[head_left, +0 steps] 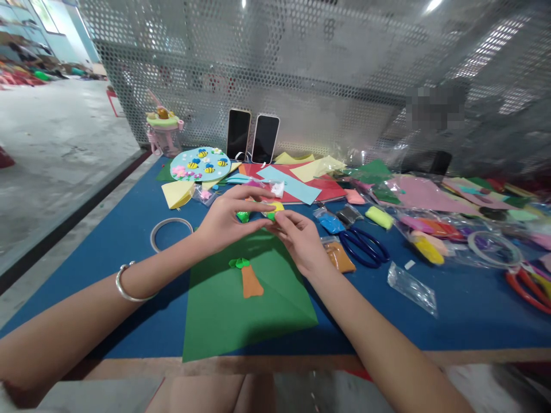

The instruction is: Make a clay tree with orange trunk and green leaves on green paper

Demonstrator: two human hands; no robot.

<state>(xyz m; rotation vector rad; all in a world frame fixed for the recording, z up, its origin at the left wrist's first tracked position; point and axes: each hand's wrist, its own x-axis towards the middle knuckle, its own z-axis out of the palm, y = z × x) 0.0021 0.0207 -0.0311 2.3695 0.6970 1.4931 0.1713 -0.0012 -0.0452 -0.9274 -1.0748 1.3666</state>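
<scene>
A small lump of green modelling clay (271,215) is pinched at the meeting fingertips of both hands, above the far edge of a green paper sheet (284,304). My left hand (230,215) has its thumb and index finger closing around the lump, the other fingers stretched out above. From the right side, my right hand (301,238) grips it with thumb and bent fingers, which partly hide it. On the sheet lies a brown clay trunk (252,281) with green clay leaf shapes (240,263) at its top. More green clay (243,217) shows behind my left hand.
A tape roll (171,234) lies left; blue-handled scissors (365,248) and a brown clay packet (340,256) lie right. Behind are a bee-decorated disc (200,164), two phones (266,139), a lidded cup (166,135) and coloured papers (297,183). Red-handled scissors (527,287) lie far right.
</scene>
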